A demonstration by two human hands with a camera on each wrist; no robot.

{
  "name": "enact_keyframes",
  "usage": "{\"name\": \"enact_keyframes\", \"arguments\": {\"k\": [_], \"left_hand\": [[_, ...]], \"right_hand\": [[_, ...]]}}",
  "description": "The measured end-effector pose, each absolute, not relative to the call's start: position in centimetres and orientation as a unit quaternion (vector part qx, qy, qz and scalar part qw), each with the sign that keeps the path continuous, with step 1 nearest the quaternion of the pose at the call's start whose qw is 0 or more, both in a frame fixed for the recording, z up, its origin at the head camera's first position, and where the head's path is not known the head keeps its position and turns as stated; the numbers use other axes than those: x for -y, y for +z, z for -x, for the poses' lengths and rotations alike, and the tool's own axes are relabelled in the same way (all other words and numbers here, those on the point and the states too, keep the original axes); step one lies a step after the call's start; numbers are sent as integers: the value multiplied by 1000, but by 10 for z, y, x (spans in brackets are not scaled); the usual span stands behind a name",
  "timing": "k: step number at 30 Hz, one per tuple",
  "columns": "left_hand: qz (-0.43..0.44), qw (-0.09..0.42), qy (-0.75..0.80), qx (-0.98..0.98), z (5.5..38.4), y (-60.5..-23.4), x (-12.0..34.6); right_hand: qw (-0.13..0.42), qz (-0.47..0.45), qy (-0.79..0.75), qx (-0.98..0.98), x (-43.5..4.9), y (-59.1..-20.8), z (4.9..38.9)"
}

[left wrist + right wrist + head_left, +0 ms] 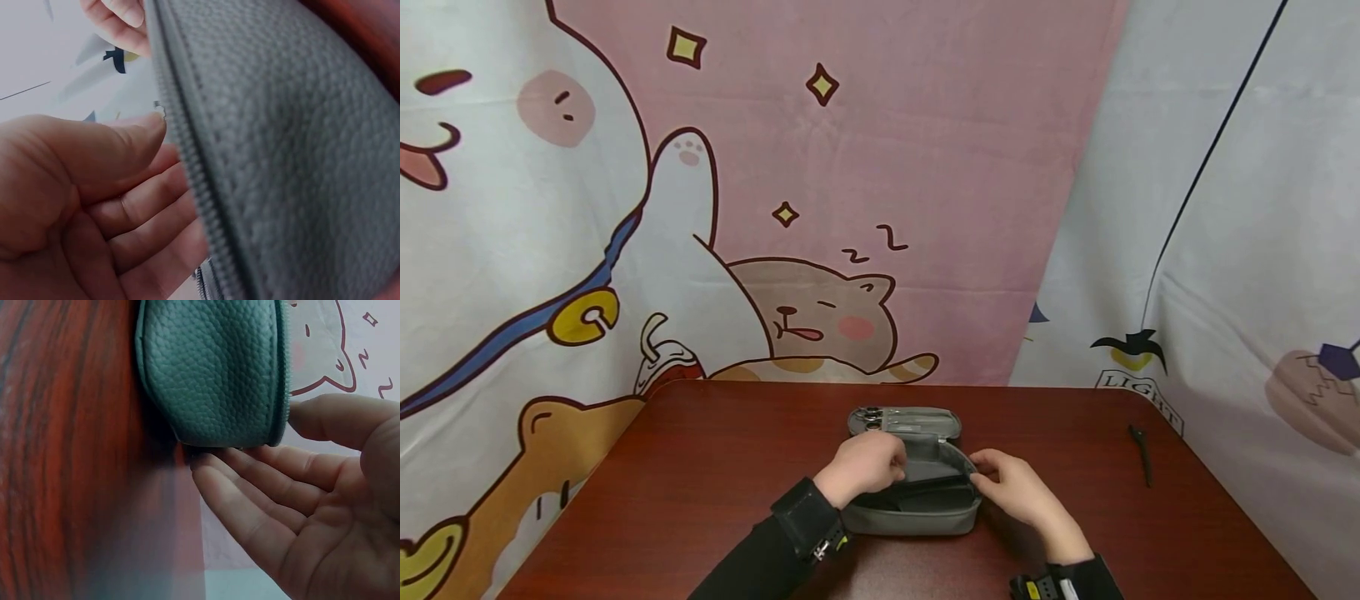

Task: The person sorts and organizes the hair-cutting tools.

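A grey pebbled-leather zip case point(914, 522) stands on the table with its lid point(925, 422) folded back at the far side. My left hand point(867, 467) is over its left part, fingers bent down toward the inside. In the left wrist view the thumb tip point(150, 128) lies by the zip edge, beside a tiny notched bit too small to name; whether it is pinched I cannot tell. At the case's right end my right hand point(1017, 492) holds the rim, thumb point(337, 422) at the zip edge and fingers point(237, 497) against the outer side.
A thin dark stick-like object point(1141, 457) lies near the right edge of the brown wooden table point(715, 467). Inside the lid, small shiny metal items point(871, 417) show at the left. A printed cartoon cloth point(925, 167) hangs behind the table.
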State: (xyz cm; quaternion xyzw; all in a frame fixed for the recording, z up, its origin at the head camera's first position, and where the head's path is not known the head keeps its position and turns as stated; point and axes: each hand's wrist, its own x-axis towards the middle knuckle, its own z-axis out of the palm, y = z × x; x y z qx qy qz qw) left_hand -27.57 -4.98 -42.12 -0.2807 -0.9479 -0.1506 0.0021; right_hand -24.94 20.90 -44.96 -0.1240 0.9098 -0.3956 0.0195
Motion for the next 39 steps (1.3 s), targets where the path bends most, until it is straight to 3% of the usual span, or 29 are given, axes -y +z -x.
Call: {"name": "enact_keyframes", "arguments": {"k": [9, 26, 39], "left_hand": [[278, 20, -207, 938, 265, -416, 64], [232, 134, -258, 928, 259, -423, 79], [180, 147, -274, 933, 261, -436, 94]], "right_hand": [[3, 118, -395, -911, -213, -441, 245], [-66, 138, -387, -910, -220, -431, 246], [-144, 165, -367, -904, -233, -428, 244]]}}
